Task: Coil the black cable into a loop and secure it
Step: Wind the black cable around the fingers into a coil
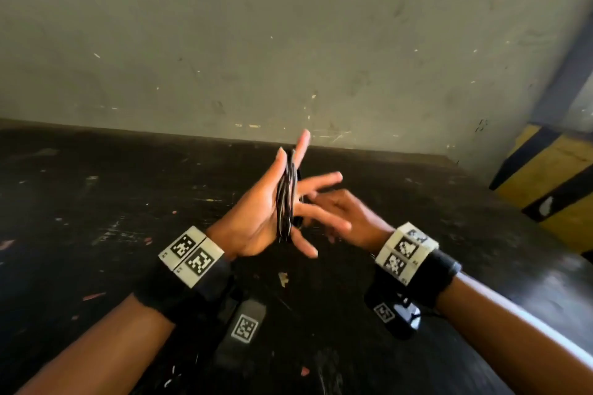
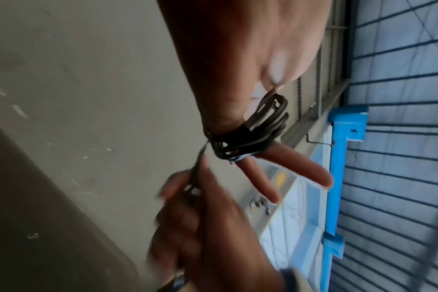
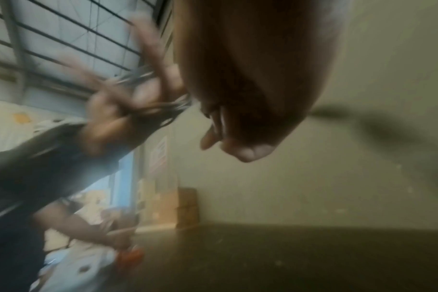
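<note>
My left hand (image 1: 253, 221) is raised above the dark table with its fingers straight and spread. The black cable (image 1: 285, 199) is wound in several turns round that hand, from near the fingers down to the heel of the palm. In the left wrist view the coil (image 2: 250, 134) sits at the base of the fingers (image 2: 300, 170). A free strand runs from it down to my right hand (image 2: 200, 217), which pinches it. From the head view my right hand (image 1: 346, 215) lies just behind the left. The right wrist view is blurred; the coil (image 3: 160, 110) shows faintly.
The scuffed black table (image 1: 96, 202) meets a grey wall (image 1: 288, 26) at the back. A yellow and black striped post (image 1: 552, 176) stands at the right. A blue frame (image 2: 338, 158) and wire mesh (image 2: 400, 98) appear in the left wrist view.
</note>
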